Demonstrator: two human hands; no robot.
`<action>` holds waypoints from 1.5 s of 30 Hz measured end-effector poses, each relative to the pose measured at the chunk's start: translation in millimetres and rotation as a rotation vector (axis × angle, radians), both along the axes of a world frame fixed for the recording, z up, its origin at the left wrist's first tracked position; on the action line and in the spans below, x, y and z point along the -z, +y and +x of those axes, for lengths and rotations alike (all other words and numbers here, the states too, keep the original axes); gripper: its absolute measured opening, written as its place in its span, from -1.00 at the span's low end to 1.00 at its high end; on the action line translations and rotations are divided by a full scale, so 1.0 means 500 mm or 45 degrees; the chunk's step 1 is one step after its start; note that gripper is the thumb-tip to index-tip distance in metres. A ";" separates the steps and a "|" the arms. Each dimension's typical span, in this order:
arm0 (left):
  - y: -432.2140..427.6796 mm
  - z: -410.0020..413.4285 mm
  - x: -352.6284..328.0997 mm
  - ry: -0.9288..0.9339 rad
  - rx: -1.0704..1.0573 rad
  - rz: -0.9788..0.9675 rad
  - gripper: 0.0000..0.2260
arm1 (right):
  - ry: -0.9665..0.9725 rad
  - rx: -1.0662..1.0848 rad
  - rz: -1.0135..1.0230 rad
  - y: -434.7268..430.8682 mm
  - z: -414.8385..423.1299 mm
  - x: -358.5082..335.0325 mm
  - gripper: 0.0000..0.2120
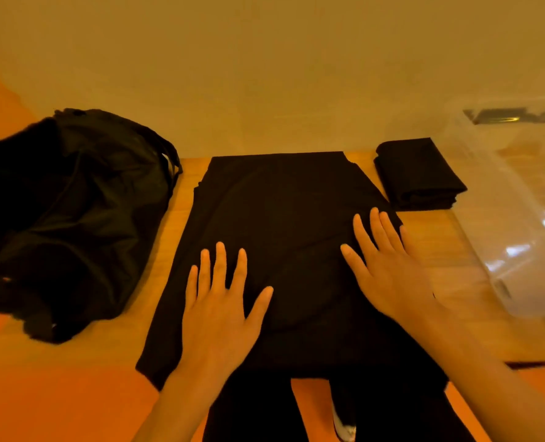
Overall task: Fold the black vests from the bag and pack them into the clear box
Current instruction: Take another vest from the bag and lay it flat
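Head view shows left hand point(215, 309) and right hand point(389, 266), fingers spread flat, smoothing the black vest point(280, 218) on the worktop point(430, 250); folding it likely comes next.

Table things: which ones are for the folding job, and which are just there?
For the job: spread vest, folded pile, black bag, clear box, left hand and right hand flat on the vest.
Just there: wooden table, shoe.

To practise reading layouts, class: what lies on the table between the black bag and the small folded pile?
A spread-out vest, with the left hand and right hand flat on it, as the head view shows.
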State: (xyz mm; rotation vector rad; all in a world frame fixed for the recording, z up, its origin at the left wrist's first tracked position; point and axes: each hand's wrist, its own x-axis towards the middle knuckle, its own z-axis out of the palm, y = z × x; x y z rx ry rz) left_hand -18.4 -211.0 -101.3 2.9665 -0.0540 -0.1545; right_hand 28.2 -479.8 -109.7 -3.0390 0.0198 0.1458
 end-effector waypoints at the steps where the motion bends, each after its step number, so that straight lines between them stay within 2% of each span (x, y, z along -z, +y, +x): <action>1: 0.005 -0.008 -0.002 -0.017 0.019 -0.045 -0.22 | 0.015 -0.015 0.016 -0.004 0.001 -0.005 -0.22; 3: 0.020 -0.033 -0.013 -0.163 0.005 -0.146 -0.27 | -0.047 -0.073 0.043 -0.011 -0.016 -0.020 -0.22; 6: 0.048 -0.114 -0.028 -0.453 -0.201 -0.393 -0.43 | -0.232 -0.024 0.216 -0.017 -0.108 -0.037 -0.32; 8: 0.066 -0.176 -0.028 -0.572 -0.469 -0.560 -0.51 | -0.505 0.098 0.489 -0.021 -0.196 -0.044 -0.52; 10: 0.084 -0.225 -0.010 -0.613 -0.787 -0.722 -0.59 | -0.765 0.288 0.755 -0.024 -0.275 -0.047 -0.83; 11: 0.090 -0.242 0.002 -0.591 -0.914 -0.809 -0.60 | -0.779 0.441 0.906 -0.025 -0.305 -0.046 -0.82; 13: 0.100 -0.261 0.030 -0.422 -1.103 -1.039 -0.60 | -0.616 0.737 1.181 -0.027 -0.340 -0.029 -0.77; 15: 0.103 -0.270 0.048 -0.182 -1.182 -1.338 -0.55 | -0.379 0.938 1.351 -0.024 -0.358 -0.016 -0.69; 18: 0.097 -0.283 0.056 -0.008 -1.108 -1.796 -0.57 | -0.124 1.008 1.581 -0.017 -0.372 0.002 -0.62; 20: 0.092 -0.277 0.057 0.011 -1.102 -1.836 -0.70 | -0.108 1.039 1.657 -0.018 -0.370 0.017 -0.53; 22: 0.093 -0.271 0.054 0.000 -1.156 -1.890 -0.72 | -0.157 1.101 1.709 -0.025 -0.370 0.022 -0.38; 24: 0.099 -0.266 0.049 0.007 -1.157 -1.976 -0.70 | -0.147 1.120 1.797 -0.023 -0.373 0.004 -0.47; 27: 0.116 -0.266 0.042 0.038 -1.032 -1.904 -0.77 | -0.132 1.007 1.813 -0.026 -0.377 -0.011 -0.63; 30: 0.139 -0.280 0.024 0.045 -0.934 -1.981 -0.76 | -0.220 0.949 1.835 -0.056 -0.383 -0.025 -0.79; 32: 0.154 -0.300 0.008 -0.024 -0.866 -2.013 -0.87 | -0.336 0.974 1.820 -0.083 -0.388 -0.036 -0.88; 34: 0.146 -0.319 -0.007 -0.009 -0.759 -2.027 -0.86 | -0.358 0.945 1.752 -0.095 -0.396 -0.037 -0.83; 37: 0.114 -0.331 -0.011 0.173 -0.707 -2.003 -0.75 | -0.212 0.896 1.743 -0.080 -0.403 -0.024 -0.72; 42: 0.158 -0.334 -0.001 0.241 -0.890 -1.975 -0.78 | -0.115 0.983 1.727 -0.091 -0.411 -0.027 -0.85; 45: 0.176 -0.339 0.001 0.258 -0.906 -1.883 -0.80 | -0.036 0.995 1.649 -0.099 -0.414 -0.032 -0.83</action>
